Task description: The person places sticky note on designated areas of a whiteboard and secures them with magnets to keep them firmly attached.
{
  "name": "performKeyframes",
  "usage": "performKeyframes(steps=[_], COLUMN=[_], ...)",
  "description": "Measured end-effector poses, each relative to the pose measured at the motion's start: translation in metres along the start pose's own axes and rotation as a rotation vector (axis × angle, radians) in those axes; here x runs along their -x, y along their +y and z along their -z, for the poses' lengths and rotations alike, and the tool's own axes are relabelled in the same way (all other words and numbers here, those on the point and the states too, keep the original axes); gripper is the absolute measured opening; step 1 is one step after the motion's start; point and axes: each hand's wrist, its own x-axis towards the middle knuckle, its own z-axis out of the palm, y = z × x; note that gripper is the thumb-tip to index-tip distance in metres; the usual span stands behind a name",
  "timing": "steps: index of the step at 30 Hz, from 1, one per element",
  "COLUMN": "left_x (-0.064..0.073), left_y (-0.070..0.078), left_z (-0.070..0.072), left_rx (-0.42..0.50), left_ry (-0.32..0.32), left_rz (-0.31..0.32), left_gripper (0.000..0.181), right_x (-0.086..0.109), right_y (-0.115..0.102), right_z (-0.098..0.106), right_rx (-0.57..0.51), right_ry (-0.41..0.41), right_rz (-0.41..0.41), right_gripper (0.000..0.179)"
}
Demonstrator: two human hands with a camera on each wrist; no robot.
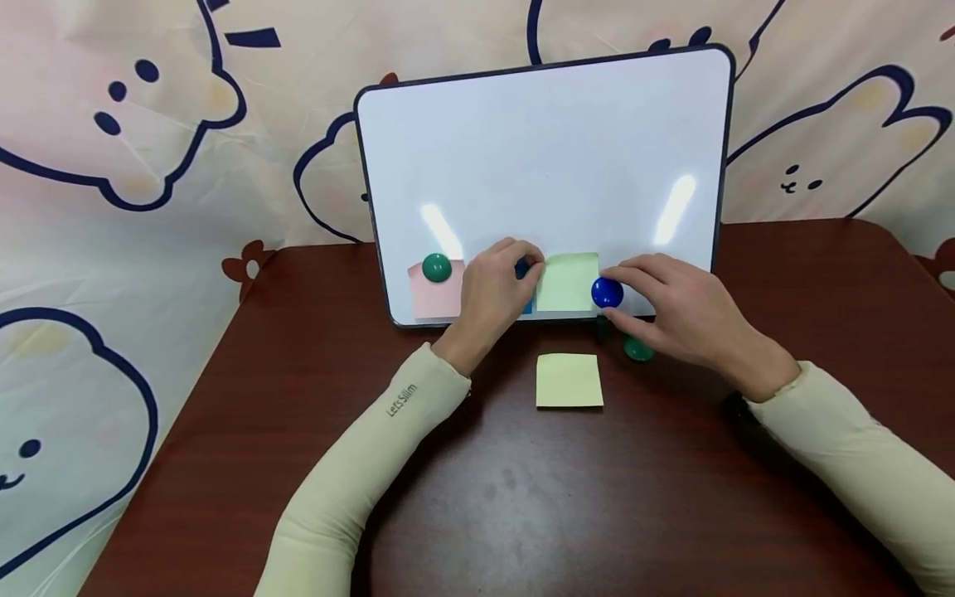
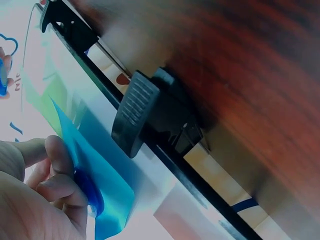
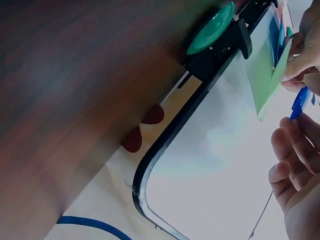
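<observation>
My left hand (image 1: 492,286) is at the whiteboard's (image 1: 552,157) lower part, thumb and index finger pinching the upper left corner of a light green sticky note (image 1: 567,283). Beneath that hand, a blue sticky note (image 2: 107,172) with a dark blue round magnet (image 2: 89,190) on it is mostly hidden in the head view. Between thumb and fingertips, my right hand (image 1: 690,311) holds a shiny blue round magnet (image 1: 608,292) by the green note's right edge. In the right wrist view, this blue magnet (image 3: 300,102) appears edge-on, and the green note's lower edge curls off the board.
Left on the board, a green magnet (image 1: 436,267) sits on a pink sticky note (image 1: 436,298). A pale yellow note (image 1: 569,381) lies on the brown table (image 1: 477,514). Another green magnet (image 1: 637,350) is by the black board stand (image 3: 210,60). A patterned cloth (image 1: 186,249) hangs behind.
</observation>
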Motion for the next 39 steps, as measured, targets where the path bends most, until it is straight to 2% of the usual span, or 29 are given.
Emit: performKeyframes(steps=[11, 18, 39], left_x=[0.0, -0.001, -0.001], left_y=[0.0, 0.003, 0.002], left_z=[0.002, 0.002, 0.0], left_rx=[-0.016, -0.021, -0.016], left_ry=[-0.002, -0.014, -0.013], left_rz=[-0.025, -0.001, 0.028], left_gripper=[0.011, 0.012, 0.012], right_x=[-0.004, -0.008, -0.028], right_y=[0.002, 0.003, -0.001], right_z=[0.0, -0.003, -0.015], right_rx=[0.011, 0.014, 0.043], right_ry=[-0.017, 0.005, -0.016], right_rz=[-0.024, 0.016, -0.001], right_gripper=[0.051, 0.052, 0.05])
